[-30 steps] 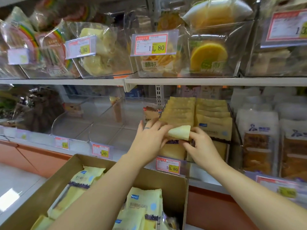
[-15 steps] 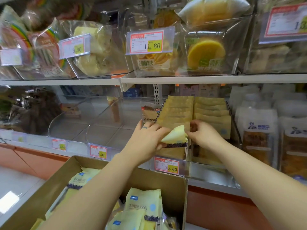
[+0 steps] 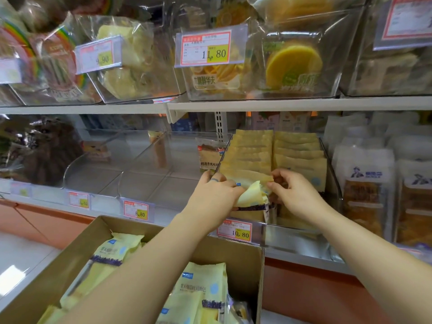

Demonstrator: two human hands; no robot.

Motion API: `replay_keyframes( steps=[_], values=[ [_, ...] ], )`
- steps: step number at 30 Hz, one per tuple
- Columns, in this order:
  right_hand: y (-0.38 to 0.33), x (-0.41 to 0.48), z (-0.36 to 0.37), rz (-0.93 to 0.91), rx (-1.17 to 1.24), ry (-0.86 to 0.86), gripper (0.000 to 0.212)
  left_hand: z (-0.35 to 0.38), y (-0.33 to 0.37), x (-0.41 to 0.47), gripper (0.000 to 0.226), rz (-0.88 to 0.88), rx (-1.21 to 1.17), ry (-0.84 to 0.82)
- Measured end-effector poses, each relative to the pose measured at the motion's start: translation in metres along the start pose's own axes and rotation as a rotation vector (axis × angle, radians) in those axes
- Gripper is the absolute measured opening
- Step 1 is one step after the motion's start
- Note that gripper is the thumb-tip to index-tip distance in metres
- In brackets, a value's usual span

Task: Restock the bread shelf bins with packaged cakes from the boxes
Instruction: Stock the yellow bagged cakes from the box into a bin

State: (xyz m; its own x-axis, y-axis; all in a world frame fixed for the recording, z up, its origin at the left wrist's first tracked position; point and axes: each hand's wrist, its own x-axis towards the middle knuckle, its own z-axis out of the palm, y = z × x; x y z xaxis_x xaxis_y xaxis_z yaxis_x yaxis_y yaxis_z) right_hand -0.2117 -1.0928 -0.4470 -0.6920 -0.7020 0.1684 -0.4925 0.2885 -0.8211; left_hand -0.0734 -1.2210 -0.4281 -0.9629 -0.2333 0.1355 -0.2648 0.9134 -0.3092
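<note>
We see both hands meeting at the centre of the frame, at the front of a clear plastic bin point(image 3: 332, 174) on the lower shelf. The left hand point(image 3: 215, 195) has its fingers curled over the left edge of a pale yellow cake packet point(image 3: 253, 195), while the right hand point(image 3: 294, 192) pinches the packet's crimped upper right corner between thumb and fingertips. The packet sits between the two hands, tilted and bowed, its soft film creased and a dark purple band running across its lower part. Just behind it stand two rows of flat packets point(image 3: 252, 148) of the same kind (their serrated top edges line up like filed cards), packed upright inside the bin. Below the hands a red and yellow price tag point(image 3: 234, 231) is clipped to the bin's front. A thin ring point(image 3: 214, 180) shows on one left finger. In the lower left of the frame an open brown cardboard box point(image 3: 243, 258) holds more yellow packets point(image 3: 201, 291), glossy and lying loosely at angles. Left of centre, smooth transparent bins point(image 3: 145, 174) with curved front walls sit side by side.
</note>
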Motion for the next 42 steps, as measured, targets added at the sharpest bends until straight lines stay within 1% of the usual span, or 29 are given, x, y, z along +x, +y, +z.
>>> replay_keyframes(
  steps=[3, 5, 8, 10, 12, 15, 17, 19, 23, 25, 27, 29, 30, 32, 33, 35, 36, 37, 40, 42],
  values=[
    [0.002, 0.001, -0.008, 0.103, -0.073, -0.007, 0.039, 0.001, 0.005, 0.008, 0.030, 0.015, 0.003, -0.013],
    [0.001, -0.003, -0.013, 0.159, -0.161, -0.111, 0.040, 0.002, 0.006, 0.011, 0.028, 0.025, -0.009, -0.031],
    [0.001, -0.014, -0.013, 0.227, -0.330, -0.333, 0.039, 0.003, 0.002, 0.011, 0.032, 0.045, -0.061, -0.042],
    [0.001, -0.020, -0.010, 0.260, -0.299, -0.435, 0.035, 0.004, -0.003, 0.006, 0.037, 0.043, -0.125, -0.032],
    [0.001, -0.022, -0.006, 0.263, -0.234, -0.490, 0.032, 0.004, -0.007, -0.001, 0.046, 0.021, -0.188, 0.016],
    [-0.003, -0.020, -0.005, 0.220, -0.229, -0.550, 0.034, 0.003, -0.016, -0.013, 0.059, -0.043, -0.358, 0.105],
    [-0.003, -0.016, -0.004, 0.190, -0.238, -0.582, 0.039, 0.000, -0.024, -0.016, 0.061, -0.093, -0.465, 0.169],
    [-0.003, -0.012, -0.003, 0.159, -0.244, -0.593, 0.038, -0.002, -0.030, -0.016, 0.060, -0.131, -0.507, 0.188],
    [-0.004, -0.008, 0.005, 0.113, -0.222, -0.581, 0.026, 0.003, -0.029, -0.012, 0.052, -0.162, -0.537, 0.130],
    [-0.004, -0.007, 0.006, 0.130, -0.213, -0.589, 0.025, 0.007, -0.025, -0.010, 0.047, -0.175, -0.564, 0.124],
    [-0.005, -0.006, 0.002, 0.149, -0.280, -0.599, 0.027, 0.010, -0.022, -0.009, 0.045, -0.186, -0.594, 0.128],
    [-0.011, -0.006, -0.010, 0.114, -0.418, -0.529, 0.026, 0.011, -0.022, -0.012, 0.047, -0.187, -0.614, 0.147],
    [-0.016, -0.007, -0.016, 0.084, -0.449, -0.450, 0.025, 0.011, -0.022, -0.014, 0.049, -0.193, -0.630, 0.161],
    [-0.028, -0.010, -0.026, 0.014, -0.360, -0.257, 0.022, 0.011, -0.025, -0.018, 0.054, -0.228, -0.667, 0.197],
    [-0.033, -0.011, -0.027, -0.024, -0.299, -0.197, 0.024, 0.011, -0.027, -0.020, 0.055, -0.254, -0.684, 0.215],
    [-0.039, -0.015, -0.026, -0.093, -0.288, -0.183, 0.041, 0.011, -0.029, -0.022, 0.053, -0.296, -0.707, 0.222],
    [-0.038, -0.016, -0.023, -0.106, -0.313, -0.197, 0.046, 0.011, -0.029, -0.022, 0.051, -0.304, -0.710, 0.212],
    [-0.037, -0.016, -0.020, -0.102, -0.309, -0.194, 0.047, 0.011, -0.028, -0.022, 0.049, -0.307, -0.709, 0.201],
    [-0.034, -0.012, -0.017, -0.051, -0.151, -0.091, 0.031, 0.011, -0.025, -0.021, 0.050, -0.300, -0.699, 0.183],
    [-0.033, -0.005, -0.016, -0.009, -0.099, -0.095, 0.022, 0.012, -0.020, -0.018, 0.051, -0.284, -0.655, 0.131]
  ],
)
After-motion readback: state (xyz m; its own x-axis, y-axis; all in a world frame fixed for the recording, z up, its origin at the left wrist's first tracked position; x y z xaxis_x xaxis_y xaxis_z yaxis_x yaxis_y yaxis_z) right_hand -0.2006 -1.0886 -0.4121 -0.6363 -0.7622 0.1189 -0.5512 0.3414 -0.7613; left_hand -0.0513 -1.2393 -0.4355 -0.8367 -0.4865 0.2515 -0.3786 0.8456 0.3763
